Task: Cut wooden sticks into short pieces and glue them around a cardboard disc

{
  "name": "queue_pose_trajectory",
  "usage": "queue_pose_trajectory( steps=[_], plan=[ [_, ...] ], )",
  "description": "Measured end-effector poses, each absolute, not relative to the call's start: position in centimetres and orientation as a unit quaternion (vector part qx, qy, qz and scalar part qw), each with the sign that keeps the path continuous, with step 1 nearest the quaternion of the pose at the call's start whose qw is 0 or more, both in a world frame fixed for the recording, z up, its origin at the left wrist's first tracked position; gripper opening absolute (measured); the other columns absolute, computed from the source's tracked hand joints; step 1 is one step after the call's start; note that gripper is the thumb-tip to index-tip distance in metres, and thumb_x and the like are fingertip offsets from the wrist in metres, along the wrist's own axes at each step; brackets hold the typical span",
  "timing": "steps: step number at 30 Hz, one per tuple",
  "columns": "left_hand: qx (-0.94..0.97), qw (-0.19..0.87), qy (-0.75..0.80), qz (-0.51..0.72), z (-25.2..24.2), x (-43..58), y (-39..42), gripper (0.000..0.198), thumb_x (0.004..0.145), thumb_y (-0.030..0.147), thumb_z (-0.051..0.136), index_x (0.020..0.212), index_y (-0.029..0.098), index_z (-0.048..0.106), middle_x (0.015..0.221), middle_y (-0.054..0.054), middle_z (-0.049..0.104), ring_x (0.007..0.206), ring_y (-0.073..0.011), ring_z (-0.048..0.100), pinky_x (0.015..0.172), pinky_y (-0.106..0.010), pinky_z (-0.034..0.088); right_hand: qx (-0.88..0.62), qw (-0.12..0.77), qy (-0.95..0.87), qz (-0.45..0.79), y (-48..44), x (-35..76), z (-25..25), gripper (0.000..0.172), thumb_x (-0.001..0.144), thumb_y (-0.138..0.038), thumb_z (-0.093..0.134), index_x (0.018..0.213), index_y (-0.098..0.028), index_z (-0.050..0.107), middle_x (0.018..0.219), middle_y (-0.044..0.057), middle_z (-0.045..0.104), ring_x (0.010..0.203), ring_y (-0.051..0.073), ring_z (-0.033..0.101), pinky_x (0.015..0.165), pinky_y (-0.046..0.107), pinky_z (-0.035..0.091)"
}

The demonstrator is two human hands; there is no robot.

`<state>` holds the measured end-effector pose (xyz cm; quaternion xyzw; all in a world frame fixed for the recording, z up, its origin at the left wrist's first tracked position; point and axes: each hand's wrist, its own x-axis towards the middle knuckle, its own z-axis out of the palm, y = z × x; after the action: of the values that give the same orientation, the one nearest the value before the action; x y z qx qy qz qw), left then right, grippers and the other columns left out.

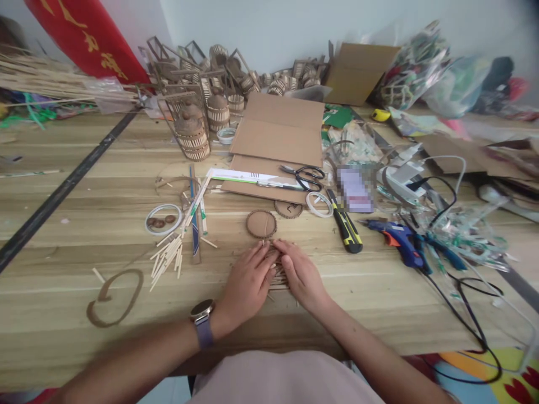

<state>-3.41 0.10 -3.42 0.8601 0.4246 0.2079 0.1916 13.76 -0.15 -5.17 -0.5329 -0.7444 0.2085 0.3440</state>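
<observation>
My left hand [250,278] and my right hand [303,275] meet at the table's near middle, fingertips together. Both are closed over a small piece made of thin brown sticks [278,278], side by side. The fingers hide most of this slatted piece, including what is pinched at its far edge. Just beyond my fingertips lies a round cardboard disc [261,223] with a dark rim. A second disc [288,209] with dark marks lies partly under a cardboard sheet. To the left, short pale sticks [168,259] are heaped beside a blue ruler-like strip [195,235].
At right lie a utility knife [346,224], scissors [305,175], a blue glue gun [396,238] with trailing cords, and pliers [446,252]. A tape roll [319,205] and folded cardboard [278,126] lie ahead. Small slatted baskets [193,134] stand behind. A curled brown strip [113,322] lies left.
</observation>
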Motion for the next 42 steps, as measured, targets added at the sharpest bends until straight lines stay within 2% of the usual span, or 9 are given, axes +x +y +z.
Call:
queue_pose_trajectory(
  steps=[6, 14, 21, 24, 27, 32, 35, 38, 42],
  plan=[
    [0.874, 0.187, 0.405, 0.195, -3.7, -3.7, -0.2, 0.041, 0.100, 0.029, 0.035, 0.135, 0.014, 0.049, 0.145, -0.015, 0.046, 0.137, -0.0286, 0.037, 0.110, -0.052, 0.038, -0.519, 0.338, -0.754, 0.218, -0.3, 13.9, -4.7, 0.042, 0.102, -0.038, 0.029, 0.123, -0.020, 0.060, 0.124, 0.012, 0.067, 0.119, 0.024, 0.058, 0.104, 0.050, 0.042],
    [0.872, 0.253, 0.379, 0.177, -2.9, -4.8, -1.3, 0.041, 0.100, 0.030, 0.036, 0.137, 0.019, 0.049, 0.146, -0.012, 0.045, 0.138, -0.0283, 0.035, 0.109, -0.052, 0.040, -0.515, 0.361, -0.736, 0.250, -1.1, 13.9, -3.6, 0.039, 0.101, -0.039, 0.033, 0.107, -0.023, 0.067, 0.108, 0.009, 0.073, 0.108, 0.023, 0.065, 0.100, 0.045, 0.046],
    [0.858, 0.292, 0.373, 0.198, -2.2, -6.3, -1.4, 0.035, 0.100, 0.029, 0.036, 0.130, 0.022, 0.053, 0.146, -0.009, 0.046, 0.137, -0.0238, 0.037, 0.110, -0.047, 0.039, -0.536, 0.392, -0.705, 0.249, -1.3, 14.5, -2.9, 0.038, 0.101, -0.036, 0.035, 0.094, -0.022, 0.069, 0.098, 0.008, 0.076, 0.099, 0.023, 0.069, 0.098, 0.045, 0.049],
    [0.834, 0.304, 0.395, 0.237, -1.5, -7.1, -0.9, 0.028, 0.101, 0.027, 0.035, 0.114, 0.021, 0.058, 0.136, -0.009, 0.054, 0.132, -0.0225, 0.042, 0.108, -0.045, 0.040, -0.557, 0.393, -0.699, 0.215, -0.9, 15.4, -2.4, 0.031, 0.099, -0.034, 0.040, 0.094, -0.023, 0.068, 0.097, 0.007, 0.075, 0.099, 0.023, 0.069, 0.098, 0.045, 0.049],
    [0.814, 0.311, 0.410, 0.268, -1.0, -7.5, 0.1, 0.028, 0.101, 0.026, 0.031, 0.094, 0.019, 0.058, 0.111, -0.009, 0.064, 0.109, -0.0199, 0.056, 0.095, -0.039, 0.048, -0.583, 0.374, -0.702, 0.167, 0.0, 16.9, -1.8, 0.026, 0.097, -0.035, 0.044, 0.094, -0.023, 0.068, 0.097, 0.008, 0.074, 0.096, 0.023, 0.068, 0.086, 0.039, 0.053],
    [0.834, 0.232, 0.427, 0.263, -1.0, -7.5, 2.5, 0.031, 0.101, 0.029, 0.031, 0.089, 0.019, 0.057, 0.089, -0.006, 0.065, 0.090, -0.0215, 0.058, 0.081, -0.038, 0.051, -0.679, 0.314, -0.662, 0.049, 2.1, 21.8, -1.4, 0.026, 0.092, -0.037, 0.047, 0.095, -0.021, 0.067, 0.096, 0.011, 0.070, 0.094, 0.028, 0.064, 0.085, 0.043, 0.049],
    [0.847, 0.136, 0.444, 0.260, -1.6, -7.6, 4.1, 0.032, 0.101, 0.028, 0.030, 0.088, 0.019, 0.058, 0.089, -0.006, 0.066, 0.089, -0.0235, 0.059, 0.081, -0.040, 0.050, -0.736, 0.264, -0.623, -0.016, 3.4, 24.9, -2.0, 0.027, 0.089, -0.037, 0.050, 0.095, -0.016, 0.067, 0.091, 0.015, 0.068, 0.092, 0.032, 0.062, 0.084, 0.047, 0.046],
    [0.850, 0.044, 0.455, 0.263, -2.4, -7.8, 5.0, 0.031, 0.100, 0.029, 0.031, 0.092, 0.019, 0.060, 0.093, -0.008, 0.066, 0.090, -0.0256, 0.058, 0.081, -0.043, 0.050, -0.760, 0.213, -0.613, -0.036, 4.7, 26.8, -2.5, 0.026, 0.086, -0.037, 0.054, 0.091, -0.016, 0.068, 0.082, 0.013, 0.069, 0.084, 0.030, 0.064, 0.076, 0.041, 0.049],
    [0.842, -0.007, 0.478, 0.249, -3.5, -8.3, 5.5, 0.028, 0.098, 0.026, 0.033, 0.096, 0.019, 0.060, 0.096, -0.009, 0.065, 0.092, -0.0263, 0.057, 0.082, -0.044, 0.050, -0.784, 0.177, -0.592, -0.055, 4.9, 28.7, -2.0, 0.026, 0.088, -0.036, 0.051, 0.093, -0.017, 0.068, 0.088, 0.012, 0.071, 0.084, 0.026, 0.065, 0.076, 0.035, 0.049]
  ],
)
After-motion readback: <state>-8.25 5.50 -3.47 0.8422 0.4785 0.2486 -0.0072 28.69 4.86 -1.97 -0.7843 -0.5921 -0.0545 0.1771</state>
